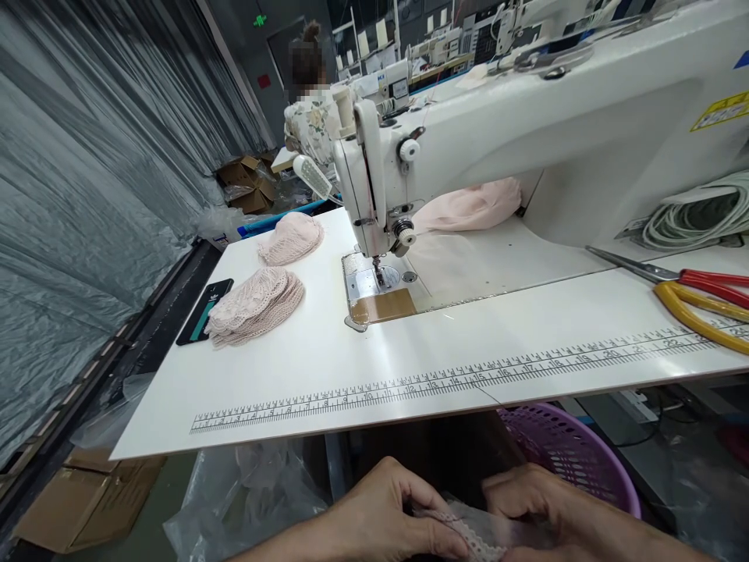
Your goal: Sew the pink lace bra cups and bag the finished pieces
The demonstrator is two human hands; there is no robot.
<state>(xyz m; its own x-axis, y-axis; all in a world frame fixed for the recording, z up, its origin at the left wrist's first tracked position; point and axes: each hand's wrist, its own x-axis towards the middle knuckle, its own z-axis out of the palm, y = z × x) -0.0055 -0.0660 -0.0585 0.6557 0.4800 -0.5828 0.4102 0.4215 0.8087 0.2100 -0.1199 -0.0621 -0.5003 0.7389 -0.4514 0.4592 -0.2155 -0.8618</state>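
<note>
Below the front edge of the white table, my left hand (389, 515) pinches a pale lace-edged sheer piece (477, 535) between thumb and fingers. Close by on the right, my right hand (538, 503) has its fingers curled on the other side of the same piece. Part of the fabric runs out of the frame at the bottom. On the table, a stack of pink lace cups (257, 304) lies at the left, and another pink cup piece (291, 238) sits behind it. The sewing machine's needle area (379, 273) has no fabric under the presser foot.
Red-and-yellow-handled scissors (696, 289) lie at the right. Pink fabric (468, 207) rests behind the machine head. A phone (204, 312) is partly under the stack. A purple basket (576, 453) stands below the table. A person (313, 117) sits farther back.
</note>
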